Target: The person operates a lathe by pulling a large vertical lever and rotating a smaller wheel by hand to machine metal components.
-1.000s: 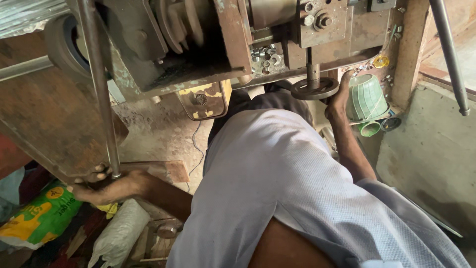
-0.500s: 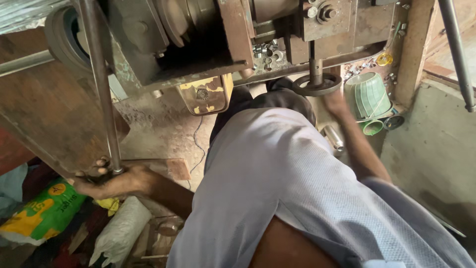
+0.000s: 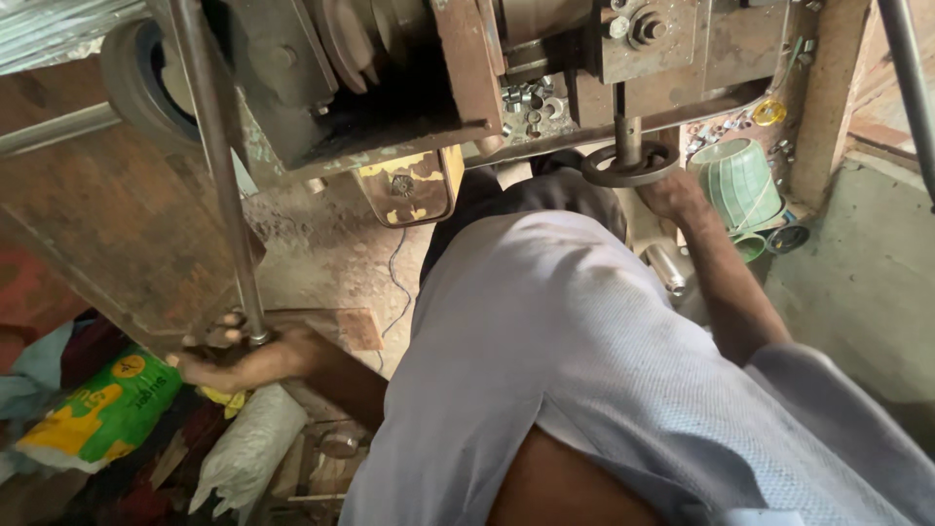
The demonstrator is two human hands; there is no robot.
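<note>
Rusty steel machine (image 3: 390, 88) looms over the person. Left hand (image 3: 239, 358) clamps the long lever rod's (image 3: 219, 175) lower end for leverage; right hand (image 3: 672, 195) grips the round handwheel (image 3: 628, 166) beneath its spindle, steadying it.

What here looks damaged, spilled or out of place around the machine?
The yellow plate under the rusty machine frame has badly chipped paint. Loose nuts lie scattered on a ledge. Sacks lie heaped near the left hand. Right hand is at the handwheel.
</note>
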